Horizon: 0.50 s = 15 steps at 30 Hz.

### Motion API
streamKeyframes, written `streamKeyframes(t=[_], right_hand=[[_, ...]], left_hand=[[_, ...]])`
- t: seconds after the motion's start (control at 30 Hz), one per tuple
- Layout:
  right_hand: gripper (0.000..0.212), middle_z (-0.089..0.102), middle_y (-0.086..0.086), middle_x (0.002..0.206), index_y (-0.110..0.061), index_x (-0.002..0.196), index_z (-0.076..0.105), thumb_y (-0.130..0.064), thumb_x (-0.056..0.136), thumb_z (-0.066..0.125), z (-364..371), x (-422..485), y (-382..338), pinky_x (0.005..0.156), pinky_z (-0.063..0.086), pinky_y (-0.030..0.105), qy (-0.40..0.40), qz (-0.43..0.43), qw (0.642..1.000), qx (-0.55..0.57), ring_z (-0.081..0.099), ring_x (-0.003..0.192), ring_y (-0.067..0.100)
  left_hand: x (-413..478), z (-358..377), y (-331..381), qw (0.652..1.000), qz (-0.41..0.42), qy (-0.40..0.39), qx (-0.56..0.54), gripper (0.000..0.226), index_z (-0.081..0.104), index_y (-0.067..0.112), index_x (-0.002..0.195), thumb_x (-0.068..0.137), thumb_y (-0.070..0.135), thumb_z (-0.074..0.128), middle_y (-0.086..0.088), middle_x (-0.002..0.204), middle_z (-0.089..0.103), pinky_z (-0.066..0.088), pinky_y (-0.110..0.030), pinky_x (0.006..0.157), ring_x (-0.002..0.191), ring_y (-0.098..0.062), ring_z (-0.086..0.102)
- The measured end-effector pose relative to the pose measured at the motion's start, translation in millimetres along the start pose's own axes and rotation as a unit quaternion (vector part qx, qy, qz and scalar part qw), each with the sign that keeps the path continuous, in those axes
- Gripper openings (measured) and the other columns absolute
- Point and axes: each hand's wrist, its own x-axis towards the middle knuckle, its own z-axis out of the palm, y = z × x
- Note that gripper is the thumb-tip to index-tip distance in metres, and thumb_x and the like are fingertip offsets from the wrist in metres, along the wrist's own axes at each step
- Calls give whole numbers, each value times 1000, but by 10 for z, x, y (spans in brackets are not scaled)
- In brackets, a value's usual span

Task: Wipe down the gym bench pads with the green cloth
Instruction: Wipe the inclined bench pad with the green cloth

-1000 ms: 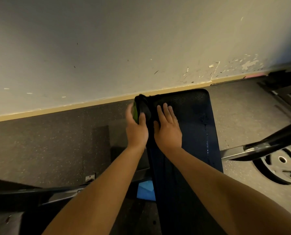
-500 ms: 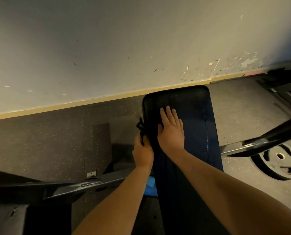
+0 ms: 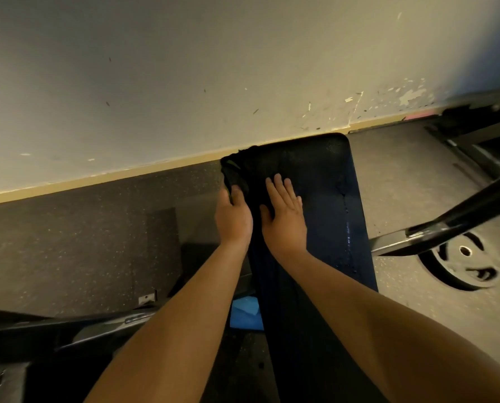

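The dark bench pad [image 3: 315, 181] runs from the bottom of the view to the wall. A cloth [image 3: 237, 170], dark in this light with a trace of green, is bunched over the pad's far left corner and left side. My left hand [image 3: 233, 216] grips the cloth against the pad's left edge. My right hand [image 3: 285, 210] lies flat on top of the pad, fingers straight, just right of the cloth. A wet streak [image 3: 348, 228] shines along the pad's right side.
A wall with a pale baseboard [image 3: 126, 174] stands just behind the pad's far end. A black bar [image 3: 446, 228] and a weight plate [image 3: 461, 261] lie on the floor at right. Black frame parts [image 3: 68, 321] and something blue [image 3: 245, 312] sit at lower left.
My left hand has slid the cloth forward along the pad's left edge, from the mid side toward the far corner. My right hand has stayed flat on the pad.
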Motion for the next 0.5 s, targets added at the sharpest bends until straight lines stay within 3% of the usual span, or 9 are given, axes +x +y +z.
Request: streamKeyframes(t=[0.17,0.27,0.4,0.5], right_hand=[[52,24,-3,162,-21,152,34,-17,102,49,11,-19,-36,124,6,42,-3,13,1000,3,8,152,13],[51,24,-3,162,-21,153,34,-20,103,47,24,-45,-11,124,7,43,6,4,1000,-8,8,152,13],[50,24,-3,162,-20,153,34,-20,104,45,93,-66,-8,124,5,41,27,0,999,-30,9,152,13],[51,23,-4,162,-21,153,33,-18,104,44,132,-94,-52,124,2,39,35,18,999,-26,8,152,12]], left_hand=[[-341,-110,-287,996,-77,-12,-33,24,59,31,122,108,31,40,8,116,64,44,-30,89,110,-14,60],[-528,-271,-360,985,-148,-56,-62,23,61,34,120,107,32,42,8,118,65,43,-26,84,106,-9,59],[-241,-227,-13,993,-75,-50,-71,25,54,33,128,109,31,39,15,113,62,46,-21,82,107,-6,59],[-24,-77,153,998,-36,-34,-31,30,54,23,132,108,32,38,2,119,63,50,-29,87,108,-14,62]])
